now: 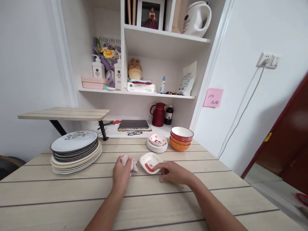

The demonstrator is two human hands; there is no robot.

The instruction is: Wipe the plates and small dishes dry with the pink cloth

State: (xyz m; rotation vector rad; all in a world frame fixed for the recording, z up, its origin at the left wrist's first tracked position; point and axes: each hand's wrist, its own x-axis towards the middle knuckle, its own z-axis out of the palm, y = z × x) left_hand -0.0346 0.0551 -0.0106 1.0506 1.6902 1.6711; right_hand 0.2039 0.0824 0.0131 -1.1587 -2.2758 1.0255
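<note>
My left hand [122, 170] is closed around a crumpled pale pink cloth [131, 163], just above the slatted tabletop. To the right of the cloth is a small squarish dish [145, 159], cream with dots and a red figure inside, tilted slightly toward me. My right hand [172, 172] grips this dish at its right rim, the index finger over the edge; the fingers beneath are partly hidden. Behind it, a pink patterned dish [157, 138] sits on a stack of small white plates [157, 149]. Orange bowls [179, 146] are nested under a red one [184, 134] beside them.
A tall stack of large plates [75, 142] stands at the left, near a raised wooden shelf [64, 113] on black legs. At the back are a closed laptop [134, 124], eyeglasses [135, 133], a red jug [158, 115] and a dark bottle [168, 115].
</note>
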